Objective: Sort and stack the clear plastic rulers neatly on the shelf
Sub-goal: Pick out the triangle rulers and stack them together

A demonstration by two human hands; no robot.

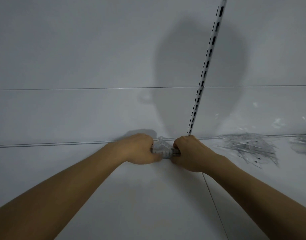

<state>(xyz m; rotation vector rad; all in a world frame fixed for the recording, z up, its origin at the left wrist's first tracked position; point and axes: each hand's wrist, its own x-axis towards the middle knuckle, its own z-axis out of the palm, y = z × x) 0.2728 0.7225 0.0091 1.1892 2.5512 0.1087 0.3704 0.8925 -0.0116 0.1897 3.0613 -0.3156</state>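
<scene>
A small stack of clear triangular plastic rulers (163, 149) stands on the white shelf (114, 196) close to the back panel. My left hand (140, 149) grips its left end and my right hand (188, 153) grips its right end, fingers curled round the stack. Only the middle strip and the top corner of the stack show between the hands. A loose pile of clear rulers (251, 148) lies spread out on the shelf to the right, apart from both hands.
A slotted white upright rail (206, 66) runs up the back panel just behind my right hand. Another clump of clear rulers (303, 144) sits at the far right edge. A seam in the shelf (212, 198) runs toward the front right.
</scene>
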